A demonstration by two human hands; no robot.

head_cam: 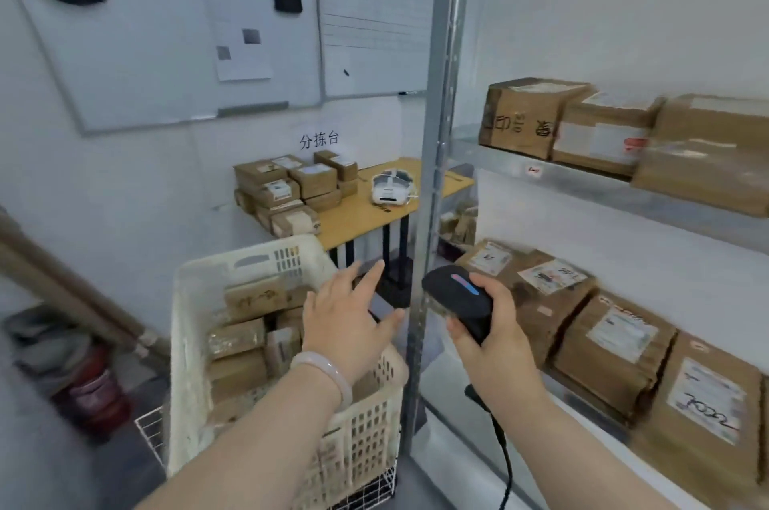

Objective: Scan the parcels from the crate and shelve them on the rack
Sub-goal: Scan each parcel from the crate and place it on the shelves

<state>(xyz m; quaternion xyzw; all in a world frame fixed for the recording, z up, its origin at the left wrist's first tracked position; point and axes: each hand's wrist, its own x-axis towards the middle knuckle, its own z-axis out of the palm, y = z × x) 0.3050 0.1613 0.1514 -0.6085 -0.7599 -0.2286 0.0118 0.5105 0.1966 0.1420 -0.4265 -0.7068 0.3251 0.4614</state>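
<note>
Now we seem between parcels: cardboard parcels (pixel 237 337) lie piled in the white crate (pixel 183 301), and our left hand (pixel 345 326) hovers spread and empty over its right rim. Next it likely dips in for one. Our right hand (pixel 499 343) grips the corded scanner (pixel 453 293) at the steel rack (pixel 541 172)'s front. Blur leaves the labels (pixel 624 334) unreadable.

The crate (pixel 199 326) of parcels (pixel 243 339) stands left of the rack (pixel 432 143), table (pixel 358 218) behind.

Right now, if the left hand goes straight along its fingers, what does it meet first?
Likely the black table legs, past the crate; the left hand is open over it. Depth unclear.
</note>
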